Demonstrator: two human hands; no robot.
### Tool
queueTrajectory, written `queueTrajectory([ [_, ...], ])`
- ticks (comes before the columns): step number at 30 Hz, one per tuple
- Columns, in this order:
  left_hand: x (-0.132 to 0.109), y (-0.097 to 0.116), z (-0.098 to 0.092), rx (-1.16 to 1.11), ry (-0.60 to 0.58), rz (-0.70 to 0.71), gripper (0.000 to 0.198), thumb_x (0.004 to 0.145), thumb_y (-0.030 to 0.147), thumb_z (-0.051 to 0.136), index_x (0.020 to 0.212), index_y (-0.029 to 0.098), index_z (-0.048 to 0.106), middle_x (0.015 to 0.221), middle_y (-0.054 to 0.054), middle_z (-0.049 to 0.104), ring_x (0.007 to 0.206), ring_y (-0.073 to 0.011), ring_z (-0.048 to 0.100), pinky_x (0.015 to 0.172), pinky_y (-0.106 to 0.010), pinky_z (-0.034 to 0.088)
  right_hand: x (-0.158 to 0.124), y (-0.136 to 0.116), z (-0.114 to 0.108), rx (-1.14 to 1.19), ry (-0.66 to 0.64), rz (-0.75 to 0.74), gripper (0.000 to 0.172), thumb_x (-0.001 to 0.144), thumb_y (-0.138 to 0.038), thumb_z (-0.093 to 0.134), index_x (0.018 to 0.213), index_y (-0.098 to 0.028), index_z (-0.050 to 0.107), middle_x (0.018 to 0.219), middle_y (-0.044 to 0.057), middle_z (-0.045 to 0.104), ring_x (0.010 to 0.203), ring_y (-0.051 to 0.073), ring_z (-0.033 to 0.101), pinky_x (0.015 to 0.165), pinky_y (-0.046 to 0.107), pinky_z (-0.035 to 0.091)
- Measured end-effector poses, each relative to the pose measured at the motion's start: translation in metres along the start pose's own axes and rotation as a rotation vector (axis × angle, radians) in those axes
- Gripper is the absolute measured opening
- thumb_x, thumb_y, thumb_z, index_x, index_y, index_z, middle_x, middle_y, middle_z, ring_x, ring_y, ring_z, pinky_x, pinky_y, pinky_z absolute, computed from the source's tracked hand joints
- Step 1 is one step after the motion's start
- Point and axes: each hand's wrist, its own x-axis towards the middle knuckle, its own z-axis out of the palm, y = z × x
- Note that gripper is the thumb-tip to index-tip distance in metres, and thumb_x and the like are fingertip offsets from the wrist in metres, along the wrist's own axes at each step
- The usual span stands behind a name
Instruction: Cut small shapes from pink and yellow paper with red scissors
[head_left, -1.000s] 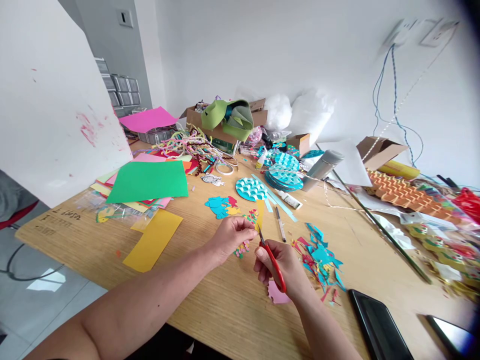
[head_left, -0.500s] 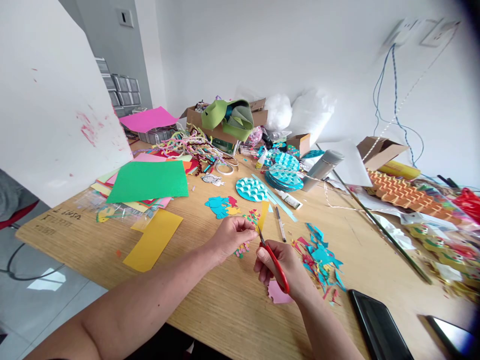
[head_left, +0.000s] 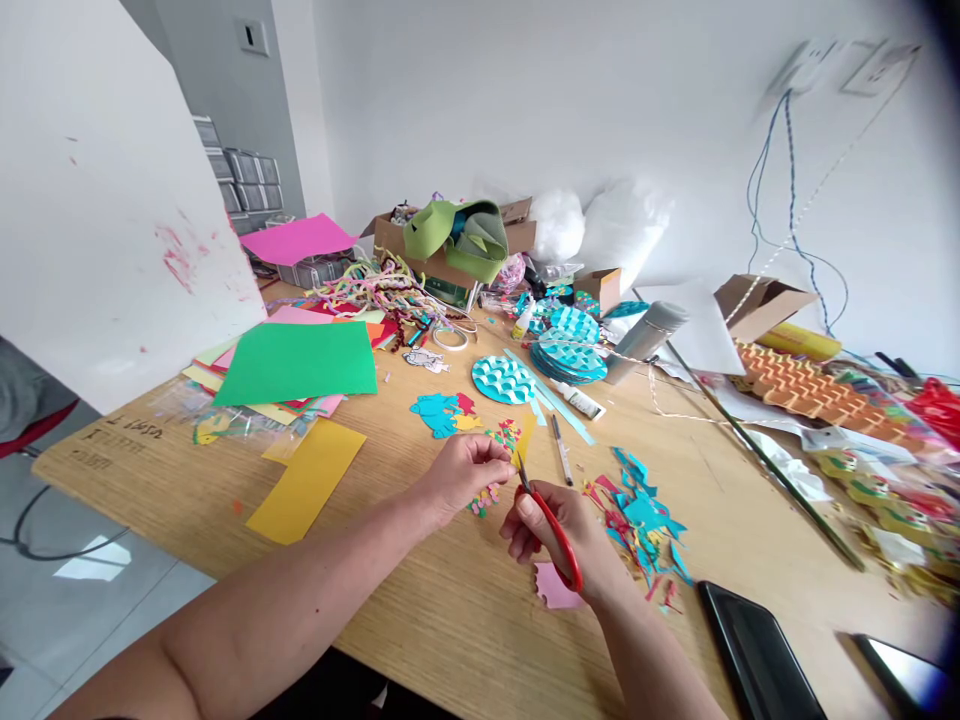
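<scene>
My right hand (head_left: 551,525) grips a pair of scissors with red handles (head_left: 562,545), its blades pointing up and away from me. My left hand (head_left: 466,475) pinches a narrow yellow paper strip (head_left: 527,437) right by the scissor tips. Below and behind my left fingers lie small colourful paper pieces (head_left: 486,498). Blue fish-shaped cutouts (head_left: 433,414) rest just beyond that hand. A pink paper scrap (head_left: 556,588) sits under my right wrist. Right of the scissors is a heap of blue, red and yellow paper offcuts (head_left: 649,510).
Yellow paper (head_left: 307,485) and green paper (head_left: 300,362) lie to the left. Ahead are a blue-and-white textured disc (head_left: 504,380), a pen (head_left: 561,450) and a grey cylinder (head_left: 646,338). A black phone (head_left: 757,650) lies near right; a long green stick (head_left: 772,460) crosses the right side.
The scissors and my right fingers have shifted very slightly. The yellow strip has tilted a little by the blades. My left hand stays in place.
</scene>
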Motion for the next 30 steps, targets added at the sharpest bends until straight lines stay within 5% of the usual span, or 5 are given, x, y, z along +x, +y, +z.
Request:
queueTrajectory([
  [30,0.002,-0.003,0.0,-0.02,0.033,-0.03,0.021,0.057,0.028,0.071,0.064,0.014,0.057,0.059,0.001,0.058,0.054,-0.01,0.051,0.053,-0.023,0.039,0.003,0.012,-0.002,0.027,0.04,0.027,0.05,0.066,-0.064,0.07,0.063,-0.017,0.05,0.053,0.001,0.064,0.038,0.013,0.059,0.037,0.021,0.045],
])
